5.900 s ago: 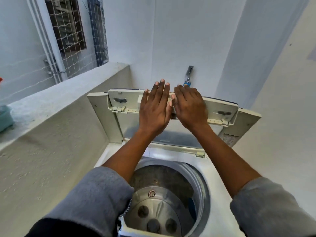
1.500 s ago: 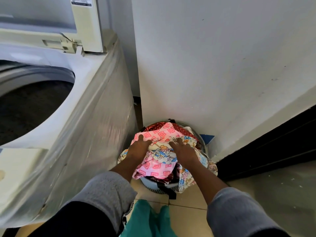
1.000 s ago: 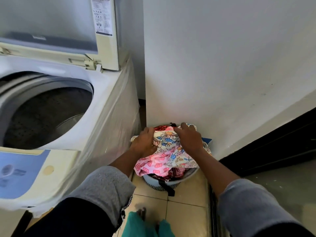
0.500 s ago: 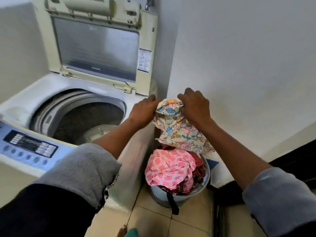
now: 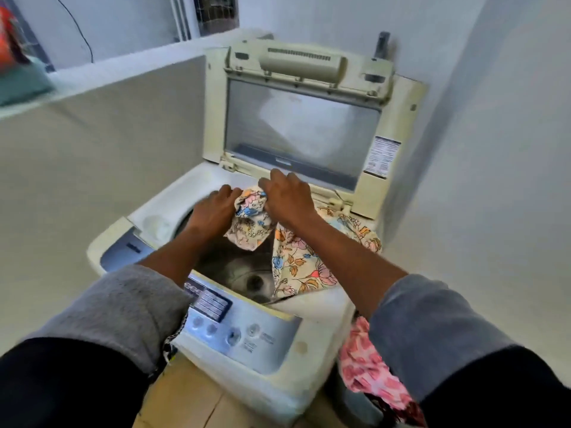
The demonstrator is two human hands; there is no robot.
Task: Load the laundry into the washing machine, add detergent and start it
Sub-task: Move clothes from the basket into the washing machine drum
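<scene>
A cream floral cloth [image 5: 296, 257] hangs over the open drum [image 5: 244, 273] of the top-loading washing machine [image 5: 272, 341], its lower part draped across the right rim. The left hand [image 5: 213, 211] and right hand [image 5: 287, 199] both clutch its bunched top edge, fingers curled tight. The lid [image 5: 302, 125] stands upright. A pink patterned garment [image 5: 367, 369] lies lower right.
</scene>
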